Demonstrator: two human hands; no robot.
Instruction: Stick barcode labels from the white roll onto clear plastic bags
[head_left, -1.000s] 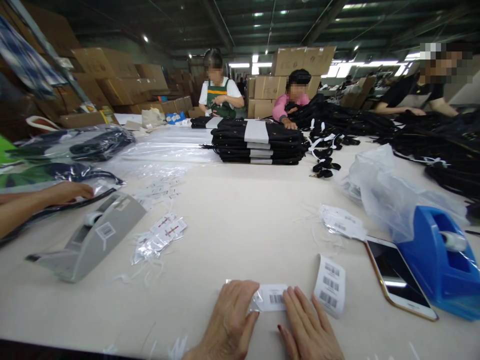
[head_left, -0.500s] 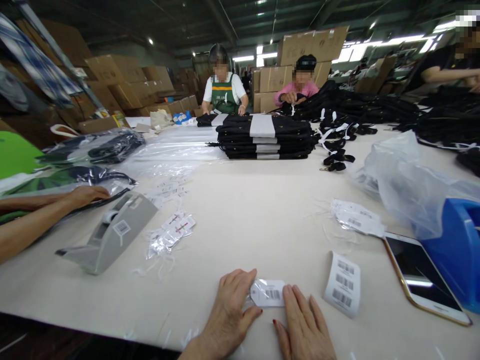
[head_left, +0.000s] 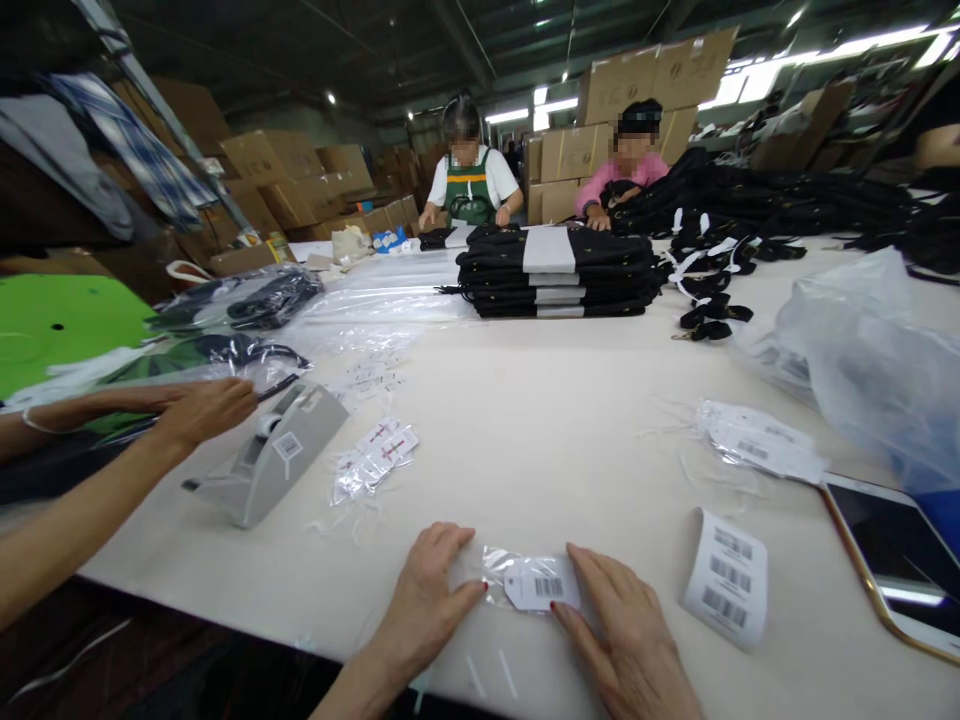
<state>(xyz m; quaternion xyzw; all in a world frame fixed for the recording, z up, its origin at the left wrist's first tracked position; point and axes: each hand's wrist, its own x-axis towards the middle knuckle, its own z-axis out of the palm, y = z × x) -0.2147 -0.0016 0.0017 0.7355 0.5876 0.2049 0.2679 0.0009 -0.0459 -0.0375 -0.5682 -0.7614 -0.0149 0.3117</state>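
A white hang tag [head_left: 541, 586] with a barcode lies in a small clear plastic sleeve [head_left: 495, 572] near the table's front edge. My left hand [head_left: 427, 590] holds the sleeve's left end between curved fingers and thumb. At the other end, my right hand [head_left: 626, 625] grips the tag with its thumb at the lower edge and fingers at the upper edge. A curled strip of barcode stickers [head_left: 727, 580] is to the right of that hand. More tags in clear sleeves [head_left: 375, 455] are piled to the left, and another tag stack [head_left: 761, 440] is at the right.
A grey tape dispenser [head_left: 281, 460] stands left, beside another person's arms [head_left: 180, 420]. A phone [head_left: 892, 560] and plastic bag [head_left: 862, 340] are at right. Folded black goods [head_left: 555, 275] are stacked across the table [head_left: 517, 400], where two people work.
My left hand has shifted left off the tag onto the sleeve's end, and my right thumb has come onto the tag's edge. The view has swung left. The neighbour's hand has lifted.
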